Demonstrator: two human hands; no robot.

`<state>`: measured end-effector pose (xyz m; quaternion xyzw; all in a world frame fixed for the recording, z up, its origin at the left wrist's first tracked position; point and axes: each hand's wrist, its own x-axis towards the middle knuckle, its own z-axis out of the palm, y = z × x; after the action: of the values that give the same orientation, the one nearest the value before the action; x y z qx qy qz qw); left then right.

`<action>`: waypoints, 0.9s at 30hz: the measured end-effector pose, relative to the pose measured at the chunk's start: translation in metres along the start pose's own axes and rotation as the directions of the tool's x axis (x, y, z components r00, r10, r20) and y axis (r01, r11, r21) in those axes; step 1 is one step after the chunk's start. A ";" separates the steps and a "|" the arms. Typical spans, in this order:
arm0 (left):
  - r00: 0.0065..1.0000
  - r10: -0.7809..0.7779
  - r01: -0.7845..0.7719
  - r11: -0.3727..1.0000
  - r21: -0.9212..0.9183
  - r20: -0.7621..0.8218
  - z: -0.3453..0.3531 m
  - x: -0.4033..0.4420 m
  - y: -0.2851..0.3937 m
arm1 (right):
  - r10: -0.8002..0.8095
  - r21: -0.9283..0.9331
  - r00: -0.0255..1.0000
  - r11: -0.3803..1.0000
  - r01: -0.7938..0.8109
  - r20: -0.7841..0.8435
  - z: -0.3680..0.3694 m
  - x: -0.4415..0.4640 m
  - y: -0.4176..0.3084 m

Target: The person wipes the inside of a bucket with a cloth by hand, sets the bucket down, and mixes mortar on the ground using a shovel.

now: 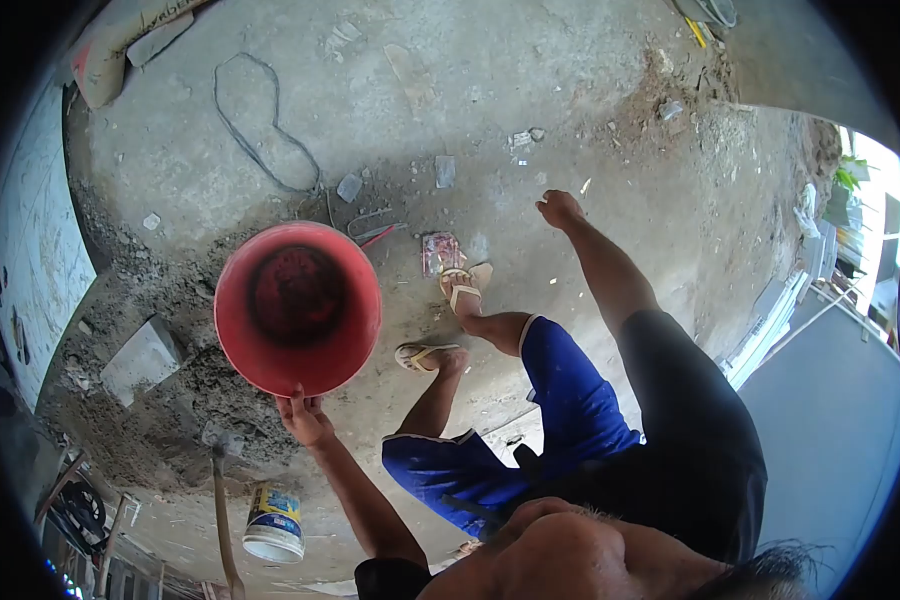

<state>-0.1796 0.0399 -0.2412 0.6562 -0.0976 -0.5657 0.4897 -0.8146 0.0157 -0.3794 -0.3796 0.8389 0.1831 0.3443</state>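
Observation:
A large red bucket hangs or stands with its mouth turned up toward me; its inside is stained dark at the bottom. My left hand grips the near edge of its rim, thumb over the lip and fingers outside. Out to the right, my right hand is held over the bare floor with its fingers curled in, and nothing shows in it. A heap of grey sandy mix lies beside and partly behind the bucket. Whether the bucket touches the ground is hidden.
A shovel lies with its blade in the mix, near a white paint pail. A concrete block sits in the heap. Beyond are a looped cable, a sack, rubble, and panels at right.

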 end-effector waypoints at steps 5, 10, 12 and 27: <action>0.996 0.067 -0.064 0.996 0.061 -0.051 -0.024 0.021 -0.038 | 0.040 -0.019 0.975 0.999 -0.045 -0.216 0.002 0.137 0.016; 0.884 0.421 -0.190 0.721 0.667 -0.203 -0.056 0.042 -0.060 | 0.024 -0.025 0.904 0.999 -0.038 -0.427 0.031 0.250 0.034; 0.834 0.552 -0.241 0.397 0.886 -0.020 -0.080 0.047 -0.064 | -0.090 -0.183 0.863 0.983 -0.002 -0.498 0.047 0.270 0.039; 0.875 0.480 -0.437 0.838 0.328 -0.061 0.001 0.039 -0.048 | -0.250 0.267 0.695 0.794 0.546 -0.674 0.024 0.163 -0.052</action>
<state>-0.1880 0.0372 -0.3026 0.7190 -0.3034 -0.3622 0.5097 -0.8419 -0.0876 -0.5154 -0.5051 0.8155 -0.2287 0.1661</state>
